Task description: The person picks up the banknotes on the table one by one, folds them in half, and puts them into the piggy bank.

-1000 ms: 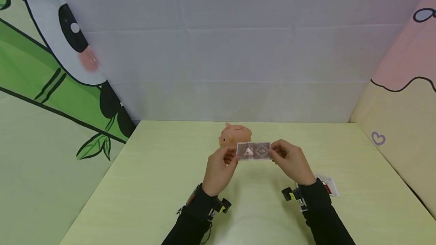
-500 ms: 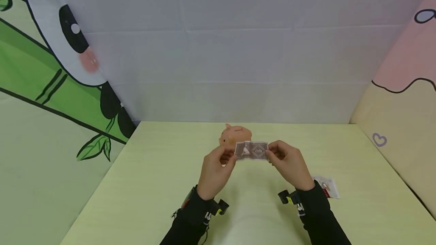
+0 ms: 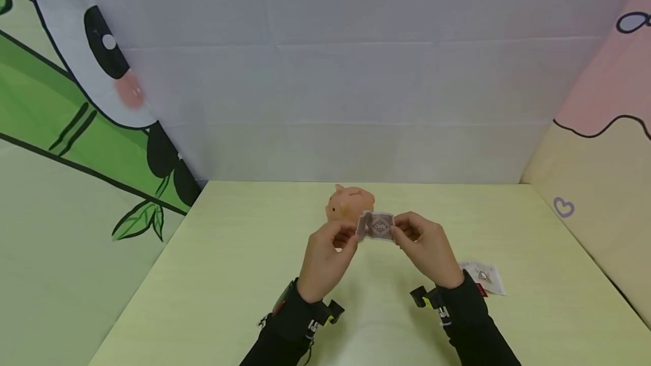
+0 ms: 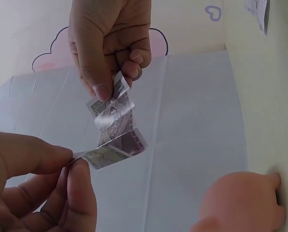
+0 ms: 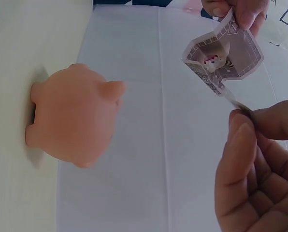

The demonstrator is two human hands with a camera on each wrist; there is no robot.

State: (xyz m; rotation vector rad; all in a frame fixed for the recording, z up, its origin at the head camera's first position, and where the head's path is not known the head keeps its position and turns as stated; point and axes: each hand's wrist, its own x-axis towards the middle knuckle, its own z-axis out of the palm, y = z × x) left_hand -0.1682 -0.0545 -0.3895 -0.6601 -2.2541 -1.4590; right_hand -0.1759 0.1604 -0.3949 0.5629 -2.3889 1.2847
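A small toy banknote (image 3: 378,225) is held up between both hands, just in front of a pink piggy bank (image 3: 350,203). My left hand (image 3: 328,258) pinches one end between thumb and fingers, and my right hand (image 3: 426,250) pinches the other. Folds bend the banknote (image 4: 116,121) in the left wrist view. A cartoon animal is printed on the side of the banknote (image 5: 243,53) facing the right wrist camera. The piggy bank (image 5: 76,116) stands on its feet on the table, with a slot in its back seen in the head view.
More printed paper notes (image 3: 485,277) lie on the pale yellow table (image 3: 244,242) at the right, partly hidden behind the right wrist. A grey-white cloth backdrop (image 3: 325,100) rises behind the table. Cartoon-printed panels flank both sides.
The hands have come closer together, the right moving left. The banknote has gone from nearly flat to bent and looks shorter. The piggy bank stays put.
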